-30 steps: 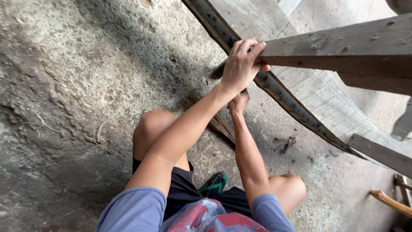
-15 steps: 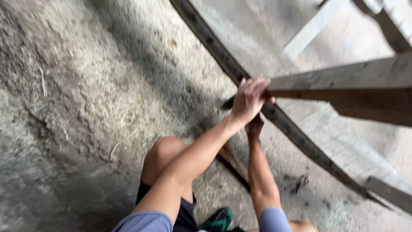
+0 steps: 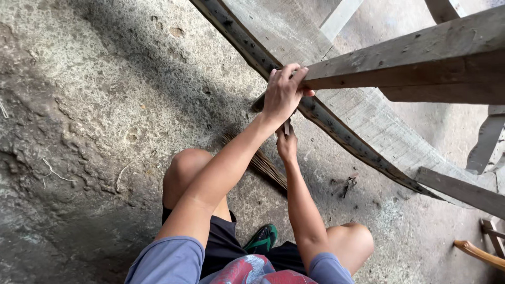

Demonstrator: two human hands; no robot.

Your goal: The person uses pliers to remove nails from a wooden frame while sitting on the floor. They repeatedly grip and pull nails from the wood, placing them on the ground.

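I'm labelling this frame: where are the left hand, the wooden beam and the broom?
left hand (image 3: 283,94), head view, back of the hand.
wooden beam (image 3: 415,58), head view, its side face.
broom (image 3: 267,167), head view, its bristles.

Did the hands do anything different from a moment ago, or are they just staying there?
Hardly anything changed. The left hand keeps its grip on the end of the wooden beam, and the right hand stays just beneath it, holding something thin and dark that I can't make out. Only the view shifted a little. The person remains crouched on the concrete floor.
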